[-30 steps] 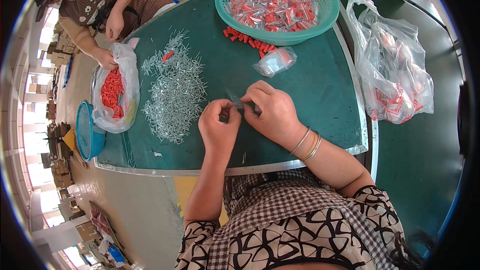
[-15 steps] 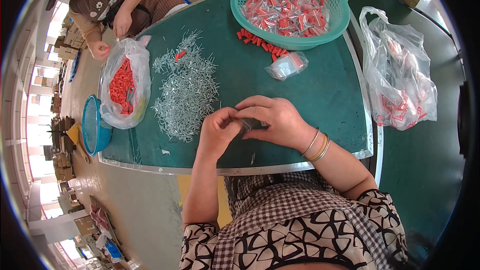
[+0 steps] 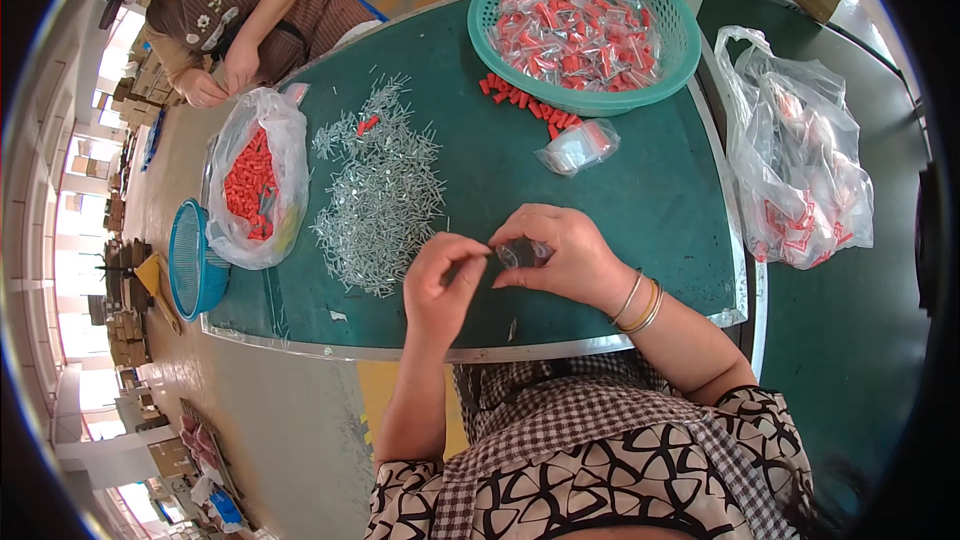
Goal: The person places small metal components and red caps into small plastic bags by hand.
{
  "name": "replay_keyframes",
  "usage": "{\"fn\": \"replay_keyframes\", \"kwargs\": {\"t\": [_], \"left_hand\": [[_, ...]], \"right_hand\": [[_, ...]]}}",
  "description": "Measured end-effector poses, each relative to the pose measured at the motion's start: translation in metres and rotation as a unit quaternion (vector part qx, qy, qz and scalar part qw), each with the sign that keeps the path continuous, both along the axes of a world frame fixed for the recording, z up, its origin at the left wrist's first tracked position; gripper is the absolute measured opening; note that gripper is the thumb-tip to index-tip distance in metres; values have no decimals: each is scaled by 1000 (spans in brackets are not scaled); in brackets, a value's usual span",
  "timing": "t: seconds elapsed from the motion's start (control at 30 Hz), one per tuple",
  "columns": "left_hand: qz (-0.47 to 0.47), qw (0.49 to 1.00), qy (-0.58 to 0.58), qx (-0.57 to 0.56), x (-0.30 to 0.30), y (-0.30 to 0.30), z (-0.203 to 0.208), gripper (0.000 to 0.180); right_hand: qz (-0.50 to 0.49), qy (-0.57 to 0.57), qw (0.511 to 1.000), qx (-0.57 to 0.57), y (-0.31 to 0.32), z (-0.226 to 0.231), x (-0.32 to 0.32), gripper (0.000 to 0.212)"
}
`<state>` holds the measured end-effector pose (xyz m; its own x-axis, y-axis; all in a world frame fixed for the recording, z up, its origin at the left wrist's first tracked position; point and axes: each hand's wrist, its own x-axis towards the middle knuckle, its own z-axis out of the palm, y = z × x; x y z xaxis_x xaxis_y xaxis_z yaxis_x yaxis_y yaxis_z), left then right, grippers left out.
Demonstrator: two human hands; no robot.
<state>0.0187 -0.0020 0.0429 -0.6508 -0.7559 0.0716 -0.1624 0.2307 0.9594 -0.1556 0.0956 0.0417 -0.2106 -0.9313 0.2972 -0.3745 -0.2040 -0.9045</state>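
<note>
A small clear plastic bag (image 3: 517, 254) is between the fingers and thumb of my right hand (image 3: 572, 258), above the green tabletop near its front edge. My left hand (image 3: 440, 285) is closed in a pinch, its fingertips right beside the bag's left side. Whatever those fingertips grip is too small to make out. Just left of my left hand spreads a loose heap of silvery screws or nails (image 3: 380, 205), with a couple of red plugs (image 3: 368, 124) on top. Beyond my right hand lies a pack of flat clear bags (image 3: 580, 146).
A green basket (image 3: 640, 100) of bagged red plugs stands far right, loose red plugs (image 3: 530, 103) by it. At left are a plastic bag of red plugs (image 3: 252, 180) and a blue basket (image 3: 190, 270). Another person (image 3: 250, 20) works far left. A white carrier bag (image 3: 800, 160) lies right.
My hands have drawn slightly apart, and more of the clear bag shows in my right hand. The co-worker's hands have come closer together. The whole view has shifted slightly.
</note>
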Motion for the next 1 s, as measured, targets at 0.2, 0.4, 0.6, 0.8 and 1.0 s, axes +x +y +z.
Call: {"fn": "replay_keyframes", "kwargs": {"t": [0.2, 0.4, 0.6, 0.8, 1.0], "left_hand": [[-119, 941, -110, -298, -8, 13, 13, 30], [-134, 944, -83, -289, 1, 5, 13, 24], [-114, 952, -53, -279, 3, 6, 18, 22], [-135, 938, -82, -308, 7, 17, 20, 20], [-146, 929, -47, -337, 0, 17, 23, 21]], "right_hand": [[19, 40, 998, -41, 2, -18, -1, 37], [85, -145, 983, 74, 5, -3, 1, 40], [157, -189, 963, 111, -2, -18, -8, 46], [217, -285, 923, 142, 11, -17, -4, 44], [223, -367, 893, 134, 15, -21, -5, 44]]}}
